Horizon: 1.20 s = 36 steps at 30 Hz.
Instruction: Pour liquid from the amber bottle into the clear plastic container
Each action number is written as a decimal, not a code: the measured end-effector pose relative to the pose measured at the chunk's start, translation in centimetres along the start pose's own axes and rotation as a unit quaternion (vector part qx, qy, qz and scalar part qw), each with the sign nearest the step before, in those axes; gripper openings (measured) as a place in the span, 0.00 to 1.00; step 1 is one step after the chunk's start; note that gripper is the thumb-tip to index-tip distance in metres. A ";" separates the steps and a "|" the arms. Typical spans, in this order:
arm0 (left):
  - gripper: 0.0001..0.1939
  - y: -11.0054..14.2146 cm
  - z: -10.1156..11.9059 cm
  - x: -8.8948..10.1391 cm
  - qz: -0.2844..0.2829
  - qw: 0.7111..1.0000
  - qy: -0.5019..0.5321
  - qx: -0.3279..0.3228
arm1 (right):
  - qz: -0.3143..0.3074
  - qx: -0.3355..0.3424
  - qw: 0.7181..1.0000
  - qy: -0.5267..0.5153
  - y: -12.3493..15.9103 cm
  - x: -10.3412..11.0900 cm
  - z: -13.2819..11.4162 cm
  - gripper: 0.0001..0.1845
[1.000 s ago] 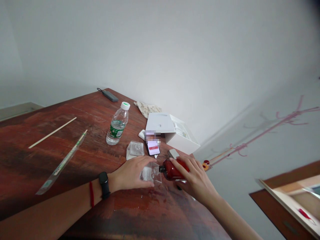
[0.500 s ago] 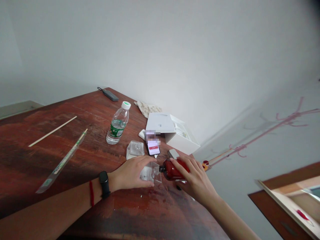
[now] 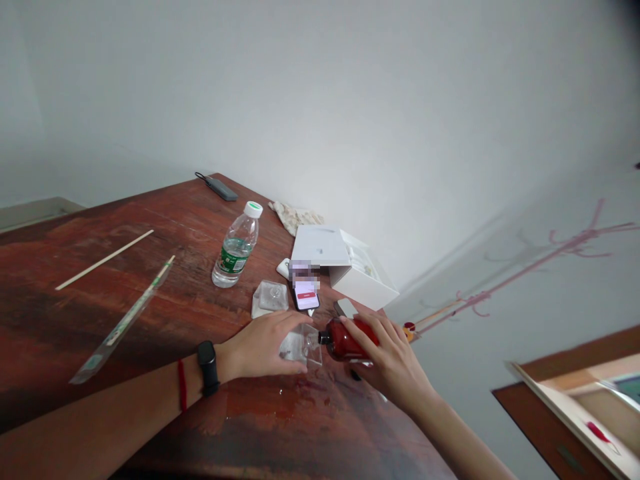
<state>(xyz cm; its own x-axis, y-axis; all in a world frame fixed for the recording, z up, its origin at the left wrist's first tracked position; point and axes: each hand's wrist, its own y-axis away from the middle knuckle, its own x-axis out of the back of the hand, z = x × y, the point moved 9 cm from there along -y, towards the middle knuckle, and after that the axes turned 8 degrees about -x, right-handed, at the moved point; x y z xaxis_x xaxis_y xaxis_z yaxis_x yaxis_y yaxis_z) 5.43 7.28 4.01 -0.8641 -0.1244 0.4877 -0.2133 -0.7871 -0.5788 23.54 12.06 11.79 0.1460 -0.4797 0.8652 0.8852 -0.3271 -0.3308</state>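
Note:
My left hand (image 3: 267, 345) is closed around a small clear plastic box (image 3: 301, 347), thumb and fingers on opposite sides. Its open end faces right. My right hand (image 3: 393, 350) grips a dark red bottle (image 3: 347, 340) with a black neck, tipped over so the neck lies at the mouth of the box. Whether liquid is flowing I cannot make out. Just beyond my left hand lies a clear square lid-like piece (image 3: 273, 295) on a pale pad. Drops of liquid (image 3: 281, 392) wet the wood below the box.
A water bottle (image 3: 235, 247) stands upright on the wooden table (image 3: 185, 233). Chopsticks in a wrapper (image 3: 125, 320) and a loose stick (image 3: 105, 260) lie left. Behind my hands are a phone (image 3: 306, 297), a white box (image 3: 360, 273), a cloth (image 3: 295, 218) and a grey power bank (image 3: 219, 187).
My hands, the clear box and the tilted bottle keep nearly the same places. The view has shifted very slightly.

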 end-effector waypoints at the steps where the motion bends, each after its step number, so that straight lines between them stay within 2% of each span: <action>1: 0.40 0.0 0.0 0.0 -0.002 1.000 0.000 0.001 | -0.001 -0.001 1.000 0.002 0.0 0.0 0.0 0.43; 36: 0.39 -0.1 0.3 0.0 -0.014 1.000 0.001 0.003 | -0.003 0.008 1.000 0.016 -0.3 0.5 -0.4 0.41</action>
<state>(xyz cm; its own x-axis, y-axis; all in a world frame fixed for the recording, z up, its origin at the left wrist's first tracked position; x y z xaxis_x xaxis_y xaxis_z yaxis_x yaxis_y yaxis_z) 5.58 7.16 4.31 -0.8584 -0.1018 0.5028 -0.2341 -0.7943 -0.5606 23.16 11.60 12.20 0.1273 -0.5032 0.8547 0.8928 -0.3173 -0.3198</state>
